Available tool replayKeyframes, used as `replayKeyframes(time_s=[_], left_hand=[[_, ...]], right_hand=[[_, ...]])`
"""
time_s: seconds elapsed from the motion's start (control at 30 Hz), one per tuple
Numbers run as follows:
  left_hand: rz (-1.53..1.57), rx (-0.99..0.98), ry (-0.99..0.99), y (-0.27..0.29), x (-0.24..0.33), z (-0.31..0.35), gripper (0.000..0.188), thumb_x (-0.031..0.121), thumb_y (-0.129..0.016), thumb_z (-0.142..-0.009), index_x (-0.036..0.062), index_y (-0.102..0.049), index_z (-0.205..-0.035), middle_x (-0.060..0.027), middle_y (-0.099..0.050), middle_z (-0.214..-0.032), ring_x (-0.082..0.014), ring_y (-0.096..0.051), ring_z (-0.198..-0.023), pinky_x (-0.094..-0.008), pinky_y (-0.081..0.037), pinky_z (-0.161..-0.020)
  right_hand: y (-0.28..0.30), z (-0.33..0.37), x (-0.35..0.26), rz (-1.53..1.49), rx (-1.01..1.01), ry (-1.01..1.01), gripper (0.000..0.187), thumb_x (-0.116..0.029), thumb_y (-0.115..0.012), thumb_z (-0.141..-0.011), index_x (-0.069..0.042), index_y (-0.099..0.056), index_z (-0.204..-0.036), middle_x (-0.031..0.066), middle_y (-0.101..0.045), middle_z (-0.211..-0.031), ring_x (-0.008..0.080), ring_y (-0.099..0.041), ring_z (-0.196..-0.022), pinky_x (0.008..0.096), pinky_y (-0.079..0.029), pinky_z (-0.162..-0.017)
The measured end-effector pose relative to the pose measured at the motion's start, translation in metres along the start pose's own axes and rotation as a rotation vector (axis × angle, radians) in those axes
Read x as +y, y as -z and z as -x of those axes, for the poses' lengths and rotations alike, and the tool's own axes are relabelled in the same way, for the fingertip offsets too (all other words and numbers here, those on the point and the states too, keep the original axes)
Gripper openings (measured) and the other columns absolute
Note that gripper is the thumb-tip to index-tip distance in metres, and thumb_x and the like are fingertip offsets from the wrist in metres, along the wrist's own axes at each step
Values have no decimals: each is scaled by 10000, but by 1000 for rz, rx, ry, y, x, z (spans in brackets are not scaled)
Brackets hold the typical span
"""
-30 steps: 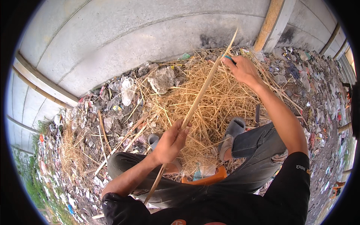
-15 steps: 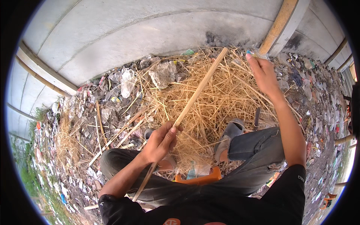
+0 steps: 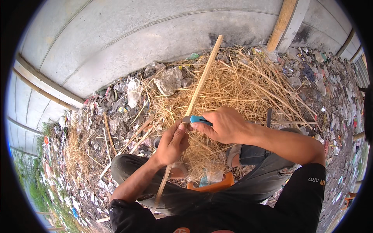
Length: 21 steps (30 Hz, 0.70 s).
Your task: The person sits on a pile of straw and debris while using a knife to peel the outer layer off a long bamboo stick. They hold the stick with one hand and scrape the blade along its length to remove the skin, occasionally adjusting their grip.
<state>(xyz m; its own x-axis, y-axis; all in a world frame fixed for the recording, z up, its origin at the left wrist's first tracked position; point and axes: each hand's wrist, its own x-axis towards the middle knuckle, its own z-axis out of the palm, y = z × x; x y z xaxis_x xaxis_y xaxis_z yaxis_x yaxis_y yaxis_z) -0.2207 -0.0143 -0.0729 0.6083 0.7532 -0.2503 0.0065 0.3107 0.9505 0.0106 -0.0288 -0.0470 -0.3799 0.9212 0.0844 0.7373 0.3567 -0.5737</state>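
My left hand [image 3: 171, 145] is closed around a long, pale bamboo strip [image 3: 204, 77]. The strip slants from beside my left thigh up toward the wall, its far end in the air. In my closed right hand [image 3: 227, 125] is a blue-handled utility knife [image 3: 201, 120]. Its blade lies against the strip just beyond my left thumb. The two hands are close together above my knees. Beneath the strip spreads a heap of straw-like shavings [image 3: 237, 85].
A grey concrete wall [image 3: 163, 29] with a wooden post [image 3: 282, 25] stands ahead. Litter covers the ground around a pale rock [image 3: 169, 80]. A dark blade-like tool [image 3: 269, 117] sits by my right knee. An orange stool-like edge [image 3: 211, 187] shows between my legs.
My right hand has come back from the far end near the wall to beside my left hand, bringing the knife onto the strip. The strip's far end has shifted slightly left.
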Motion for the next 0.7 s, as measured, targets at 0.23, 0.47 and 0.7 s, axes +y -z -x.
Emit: replayKeyframes(time_s=[0.23, 0.47, 0.7], left_hand=[[-23, -51, 63, 4, -11, 10, 314, 329, -361, -1123, 58, -520, -1102, 66, -358, -605, -41, -314, -486, -225, -273, -466], [-103, -219, 113, 18, -32, 38, 322, 314, -360, -1119, 32, -515, -1135, 64, -349, -593, -44, -329, -478, -222, -256, -459], [-215, 15, -57, 18, -13, 24, 352, 301, -386, -1117, -5, -545, -1191, 75, -395, -655, -23, -358, -563, -208, -320, -530]], right_hand=[[46, -43, 84, 199, 134, -367, 668, -613, -385, -1045, -96, -604, -684, -20, -427, -468, 128, -412, -396, 318, -354, -401], [140, 11, 211, 279, 637, -688, 737, -577, -432, -1038, 21, -563, -626, 159, -569, -590, 315, -482, -490, 453, -388, -550], [94, -1, 102, 108, 482, -401, 692, -590, -467, -1026, -27, -589, -644, 40, -424, -489, 185, -436, -457, 403, -320, -481]])
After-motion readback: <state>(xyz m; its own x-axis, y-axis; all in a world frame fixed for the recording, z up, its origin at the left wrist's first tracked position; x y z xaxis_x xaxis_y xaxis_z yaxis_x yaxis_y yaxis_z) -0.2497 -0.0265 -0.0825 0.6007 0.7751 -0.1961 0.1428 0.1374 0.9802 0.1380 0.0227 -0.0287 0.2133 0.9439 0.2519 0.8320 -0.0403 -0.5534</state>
